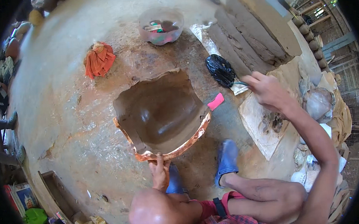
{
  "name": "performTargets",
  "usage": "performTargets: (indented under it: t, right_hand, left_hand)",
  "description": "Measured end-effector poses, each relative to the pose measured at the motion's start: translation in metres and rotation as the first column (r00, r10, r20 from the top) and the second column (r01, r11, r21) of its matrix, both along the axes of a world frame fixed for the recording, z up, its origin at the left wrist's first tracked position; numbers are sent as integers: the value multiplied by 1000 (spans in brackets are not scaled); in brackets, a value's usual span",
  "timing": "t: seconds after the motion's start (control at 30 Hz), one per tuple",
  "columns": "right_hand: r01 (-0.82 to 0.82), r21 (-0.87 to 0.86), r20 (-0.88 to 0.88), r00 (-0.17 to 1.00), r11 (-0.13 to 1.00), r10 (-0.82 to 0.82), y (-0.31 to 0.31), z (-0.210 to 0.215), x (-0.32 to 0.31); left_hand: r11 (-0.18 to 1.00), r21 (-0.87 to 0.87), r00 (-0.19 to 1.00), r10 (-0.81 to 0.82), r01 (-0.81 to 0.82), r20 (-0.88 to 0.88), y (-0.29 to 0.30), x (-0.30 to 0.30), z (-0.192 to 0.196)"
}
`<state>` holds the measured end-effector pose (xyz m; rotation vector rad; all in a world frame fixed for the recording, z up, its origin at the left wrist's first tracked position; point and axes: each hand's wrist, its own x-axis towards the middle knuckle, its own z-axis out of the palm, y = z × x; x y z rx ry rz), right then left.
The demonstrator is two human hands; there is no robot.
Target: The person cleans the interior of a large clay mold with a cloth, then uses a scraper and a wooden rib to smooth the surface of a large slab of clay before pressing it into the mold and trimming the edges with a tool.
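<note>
The clay pot (pixel 162 113) stood on the floor (pixel 62 118) in front of the person, its near rim gripped by the left hand (pixel 160 172), while the right hand (pixel 267 90), fingers closed, reached well away toward a black bag (pixel 220 70).

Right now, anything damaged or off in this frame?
Yes. The big clay pot is only a partial shell, its far wall ending in a jagged, uneven edge. The left hand rests on its orange rim. The concrete floor looks cracked and stained.
</note>
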<state>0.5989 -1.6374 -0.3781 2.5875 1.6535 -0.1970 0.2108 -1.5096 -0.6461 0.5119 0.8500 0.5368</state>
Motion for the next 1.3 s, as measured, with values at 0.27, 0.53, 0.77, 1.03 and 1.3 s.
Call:
performTargets:
  t: [0.27, 0.53, 0.77, 1.03, 1.3]
  right_hand:
    - [626, 411, -541, 753, 663, -374, 76, -154, 8]
    - [996, 77, -993, 82, 54, -90, 135, -238, -45]
    - [997, 31, -997, 36, 73, -67, 155, -249, -56]
    - [993, 17, -998, 25, 120, -65, 165, -251, -69]
    - [990, 43, -999, 46, 134, -22, 180, -252, -84]
  left_hand:
    - [499, 50, 444, -716, 865, -539, 91, -36, 74]
    - [-189, 826, 812, -162, 532, -560, 200, 205, 140]
    - [-413, 482, 468, -142, 773, -872, 224, 302, 73]
    - [-429, 526, 528, -125, 734, -840, 225, 303, 57]
    - [-389, 481, 444, -187, 786, -877, 234, 309, 60]
